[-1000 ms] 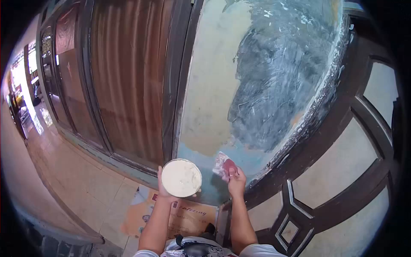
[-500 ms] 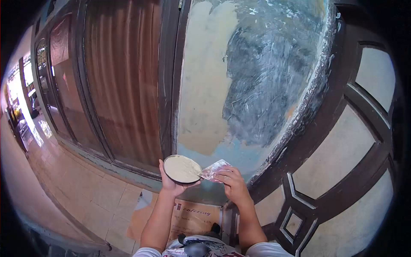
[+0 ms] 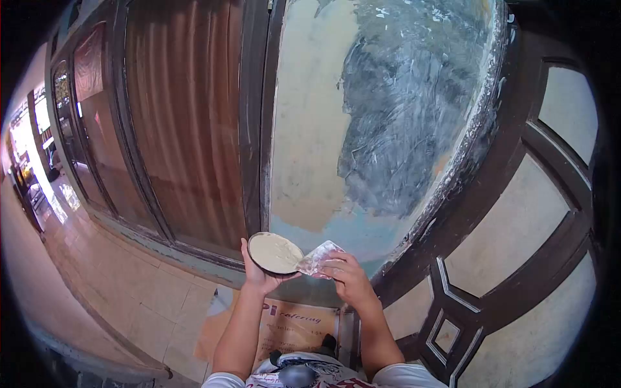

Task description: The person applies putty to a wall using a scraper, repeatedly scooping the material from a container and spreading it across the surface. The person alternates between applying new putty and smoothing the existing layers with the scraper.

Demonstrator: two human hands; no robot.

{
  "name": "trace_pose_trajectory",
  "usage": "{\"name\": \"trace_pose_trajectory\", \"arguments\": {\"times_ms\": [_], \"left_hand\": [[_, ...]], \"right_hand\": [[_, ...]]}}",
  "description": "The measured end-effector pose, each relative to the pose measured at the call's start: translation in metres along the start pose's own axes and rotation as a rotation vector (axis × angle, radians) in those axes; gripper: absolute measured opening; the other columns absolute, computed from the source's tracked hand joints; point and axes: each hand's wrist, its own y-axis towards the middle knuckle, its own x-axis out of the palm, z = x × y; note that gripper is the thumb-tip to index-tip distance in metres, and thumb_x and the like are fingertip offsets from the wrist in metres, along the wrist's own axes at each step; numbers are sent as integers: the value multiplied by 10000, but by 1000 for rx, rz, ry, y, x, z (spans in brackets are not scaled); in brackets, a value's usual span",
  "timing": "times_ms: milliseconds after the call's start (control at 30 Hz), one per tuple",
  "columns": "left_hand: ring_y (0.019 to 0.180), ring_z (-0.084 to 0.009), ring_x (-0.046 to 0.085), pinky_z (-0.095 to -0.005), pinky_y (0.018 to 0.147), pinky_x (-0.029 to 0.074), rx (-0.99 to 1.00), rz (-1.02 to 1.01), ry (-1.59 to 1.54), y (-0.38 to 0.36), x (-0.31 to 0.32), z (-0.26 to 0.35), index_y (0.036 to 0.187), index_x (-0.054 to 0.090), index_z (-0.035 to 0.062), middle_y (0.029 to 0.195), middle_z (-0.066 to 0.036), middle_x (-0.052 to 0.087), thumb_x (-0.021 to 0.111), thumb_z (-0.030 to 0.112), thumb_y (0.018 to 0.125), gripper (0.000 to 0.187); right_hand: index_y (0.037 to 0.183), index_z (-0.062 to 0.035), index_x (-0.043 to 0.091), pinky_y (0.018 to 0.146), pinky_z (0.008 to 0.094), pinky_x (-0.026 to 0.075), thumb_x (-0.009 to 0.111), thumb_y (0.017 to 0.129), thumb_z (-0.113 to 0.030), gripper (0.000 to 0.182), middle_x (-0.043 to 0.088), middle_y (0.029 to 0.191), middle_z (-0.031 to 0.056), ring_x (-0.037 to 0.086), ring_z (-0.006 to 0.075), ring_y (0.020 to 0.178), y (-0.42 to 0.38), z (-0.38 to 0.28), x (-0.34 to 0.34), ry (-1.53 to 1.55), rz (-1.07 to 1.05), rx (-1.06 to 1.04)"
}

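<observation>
My left hand (image 3: 257, 277) is wrapped round the underside and left rim of a dark round bowl (image 3: 284, 270). Pale cream putty (image 3: 275, 251) fills it almost to the rim. Pinched in my right hand (image 3: 347, 275) is a flat putty scraper (image 3: 318, 257), smeared with white, its left corner at the right edge of the putty. Beyond both hands rises a wall (image 3: 307, 149) with a beige coat on its left, a streaky dark grey patch (image 3: 407, 129) on its right and light blue paint lower down.
Dark-framed windows with a brown curtain (image 3: 184, 123) stand to the left. A dark panelled door (image 3: 491, 278) with pale insets is at the right. Below my arms, a printed banner (image 3: 297, 323) lies on the tiled floor (image 3: 142, 297).
The scraper and my right hand have shifted very slightly left and down at the bowl's edge. My left hand keeps its hold on the bowl.
</observation>
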Motion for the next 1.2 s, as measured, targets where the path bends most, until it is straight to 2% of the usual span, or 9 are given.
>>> {"name": "trace_pose_trajectory", "arguments": {"times_ms": [300, 400, 700, 833, 900, 1033, 1067, 1167, 1200], "left_hand": [[1313, -490, 526, -710, 999, 467, -12, 27, 48, -4, 3, -3, 1519, 395, 80, 1480, -259, 480, 214, 962, 819, 1140], [1287, -461, 564, -681, 946, 524, -19, 2, 3, -4, 1, -5, 1486, 448, 102, 1449, -223, 529, 242, 943, 837, 1083], [1311, -464, 533, -709, 995, 452, -42, 35, 17, -8, -1, -11, 1479, 452, 94, 1458, -231, 512, 246, 960, 816, 1110], [1269, -503, 555, -705, 964, 481, -24, 66, 44, -12, 2, -17, 1485, 447, 87, 1445, -239, 522, 256, 960, 811, 1119], [1193, -562, 583, -704, 900, 527, -87, -189, -54, -8, -14, -22, 1503, 431, 91, 1440, -249, 527, 269, 960, 805, 1127], [1066, -635, 599, -651, 709, 592, -33, -218, -186, -18, -7, -31, 1524, 404, 107, 1416, -285, 536, 321, 943, 808, 1104], [1066, -635, 599, -651, 709, 592, -27, -220, -187, -19, -14, -34, 1524, 404, 107, 1416, -285, 536, 321, 943, 808, 1104], [1087, -681, 562, -715, 768, 579, -36, -430, -367, -25, -31, -37, 1561, 346, 120, 1451, -317, 485, 395, 936, 788, 1125], [1087, -682, 562, -714, 762, 581, -14, -383, -351, -29, -34, -37, 1561, 345, 120, 1447, -319, 486, 401, 937, 784, 1128]], "right_hand": [[1037, -74, 759, 1007, 434, 522, 607, 701, 152, 433, 740, 1127, 77, 626, 347, 1169, -4, -5, 4, 57, 1, 5], [1035, -71, 758, 1008, 432, 521, 606, 700, 155, 432, 740, 1126, 82, 623, 346, 1175, -6, -6, 4, 51, -9, -4], [1072, -71, 764, 1013, 424, 517, 602, 719, 137, 441, 739, 1131, 95, 618, 342, 1182, -10, -15, 1, 78, -24, 37], [1082, -58, 759, 961, 409, 538, 613, 775, 122, 385, 752, 1072, 108, 665, 330, 1089, -10, -16, 5, 66, 100, 62], [1085, -51, 756, 926, 401, 551, 620, 799, 113, 356, 756, 1047, 114, 686, 322, 1042, -12, -16, 6, 64, 165, 82], [1047, -10, 740, 797, 385, 562, 661, 901, -1, 166, 749, 962, 171, 720, 328, 864, -20, 7, 7, 66, 386, 412], [1027, 2, 730, 758, 382, 560, 676, 923, -43, 125, 742, 934, 189, 722, 332, 819, -22, 21, 6, 45, 443, 533], [987, 17, 690, 723, 386, 551, 681, 950, -98, 121, 721, 867, 207, 715, 368, 778, -25, 79, 0, 65, 377, 524], [1028, -6, 638, 702, 446, 544, 654, 966, -134, 144, 710, 850, 223, 706, 419, 807, -23, 98, 0, -11, 306, 539]]}}
